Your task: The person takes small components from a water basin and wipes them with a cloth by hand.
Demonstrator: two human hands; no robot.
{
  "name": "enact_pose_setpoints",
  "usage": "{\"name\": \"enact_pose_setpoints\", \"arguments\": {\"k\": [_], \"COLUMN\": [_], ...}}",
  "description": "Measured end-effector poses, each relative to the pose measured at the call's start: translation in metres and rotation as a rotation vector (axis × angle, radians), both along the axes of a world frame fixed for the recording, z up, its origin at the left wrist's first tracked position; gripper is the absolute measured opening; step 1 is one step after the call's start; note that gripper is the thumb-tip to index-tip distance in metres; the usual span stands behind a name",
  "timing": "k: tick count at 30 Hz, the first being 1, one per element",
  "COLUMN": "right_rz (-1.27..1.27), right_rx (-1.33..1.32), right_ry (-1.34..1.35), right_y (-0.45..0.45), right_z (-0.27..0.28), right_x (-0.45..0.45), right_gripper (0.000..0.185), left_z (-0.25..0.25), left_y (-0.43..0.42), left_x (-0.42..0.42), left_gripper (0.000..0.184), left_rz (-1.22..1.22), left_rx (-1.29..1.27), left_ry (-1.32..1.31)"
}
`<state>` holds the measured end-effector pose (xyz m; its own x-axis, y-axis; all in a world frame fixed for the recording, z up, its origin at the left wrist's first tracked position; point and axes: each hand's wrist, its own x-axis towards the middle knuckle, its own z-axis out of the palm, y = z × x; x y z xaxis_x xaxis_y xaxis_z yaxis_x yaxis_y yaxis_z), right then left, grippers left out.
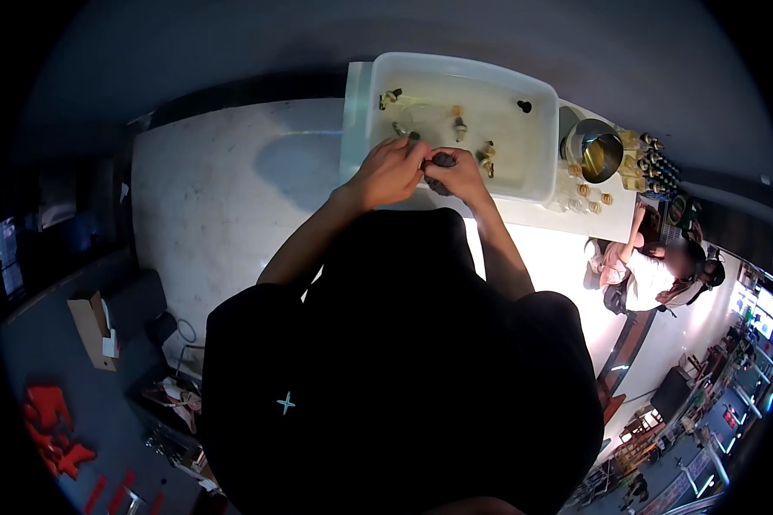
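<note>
My left hand (391, 174) and my right hand (459, 176) meet at the front edge of a white tub (551, 129). Between them is a dark grey, crumpled thing (441, 161), perhaps a cloth, with the fingers of both hands closed on it. Shallow liquid covers the tub's bottom. Several small metal and dark parts lie in it: one at the upper left (390, 97), one in the middle (460, 129), one on the right (487, 160) and a black piece (524, 106). My fingers hide part of the held thing.
Right of the tub stands a metal bowl (596, 151) with yellowish liquid. Small clear cups and rings (583, 190) are beside it, and rows of metal parts (655, 165) lie farther right. A seated person (653, 279) is at the table's right end. The white table (206, 172) extends left.
</note>
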<state>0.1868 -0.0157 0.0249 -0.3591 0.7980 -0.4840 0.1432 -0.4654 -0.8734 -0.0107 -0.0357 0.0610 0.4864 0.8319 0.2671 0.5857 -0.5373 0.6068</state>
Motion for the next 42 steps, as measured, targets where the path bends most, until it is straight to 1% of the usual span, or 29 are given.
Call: {"name": "enact_pose_setpoints", "arguments": {"k": [5, 8, 11, 13, 16, 20, 23, 26, 29, 35, 38, 41, 42], "right_rz": [-0.044, -0.048, 0.002, 0.012, -0.002, -0.022, -0.029, -0.049, -0.001, -0.011, 0.008, 0.046, 0.053], "right_rx": [-0.055, -0.011, 0.040, 0.020, 0.038, 0.105, 0.013, 0.045, 0.054, 0.063, 0.056, 0.086, 0.078], "right_ry": [0.045, 0.133, 0.104, 0.107, 0.104, 0.097, 0.110, 0.076, 0.047, 0.260, 0.270, 0.176, 0.167], "right_y": [-0.002, -0.001, 0.002, 0.005, 0.004, 0.000, -0.003, -0.002, 0.002, 0.002, 0.003, 0.001, -0.001], "right_z": [-0.002, -0.006, -0.005, 0.005, 0.004, -0.005, 0.002, -0.012, -0.012, -0.016, -0.016, 0.008, 0.005], "right_x": [-0.006, -0.012, -0.016, -0.017, -0.017, -0.015, -0.013, -0.008, -0.004, -0.001, 0.002, 0.003, 0.003], "right_gripper": [0.010, 0.009, 0.009, 0.008, 0.007, 0.007, 0.008, 0.010, 0.012, 0.016, 0.022, 0.028, 0.029], "left_z": [-0.004, 0.000, -0.002, 0.000, 0.001, 0.007, 0.002, -0.006, -0.009, -0.001, 0.001, -0.004, -0.005], "left_y": [0.001, 0.003, 0.005, 0.007, 0.011, 0.008, 0.005, 0.004, 0.005, 0.006, 0.003, -0.002, -0.004], "left_x": [-0.006, -0.011, -0.013, -0.015, -0.015, -0.013, -0.012, -0.010, -0.011, -0.014, -0.013, -0.012, -0.011], "left_gripper": [0.025, 0.025, 0.025, 0.025, 0.025, 0.022, 0.022, 0.022, 0.021, 0.020, 0.020, 0.020, 0.020], "left_rz": [-0.015, -0.039, -0.077, -0.091, -0.113, -0.109, -0.086, -0.064, -0.059, -0.044, -0.039, -0.040, -0.043], "left_rx": [0.035, 0.074, 0.106, 0.117, 0.098, 0.051, -0.004, -0.007, 0.027, 0.003, 0.013, 0.008, 0.003], "left_ry": [0.002, 0.042, 0.057, 0.064, 0.094, 0.066, 0.061, 0.057, 0.042, 0.029, -0.003, -0.029, -0.037]}}
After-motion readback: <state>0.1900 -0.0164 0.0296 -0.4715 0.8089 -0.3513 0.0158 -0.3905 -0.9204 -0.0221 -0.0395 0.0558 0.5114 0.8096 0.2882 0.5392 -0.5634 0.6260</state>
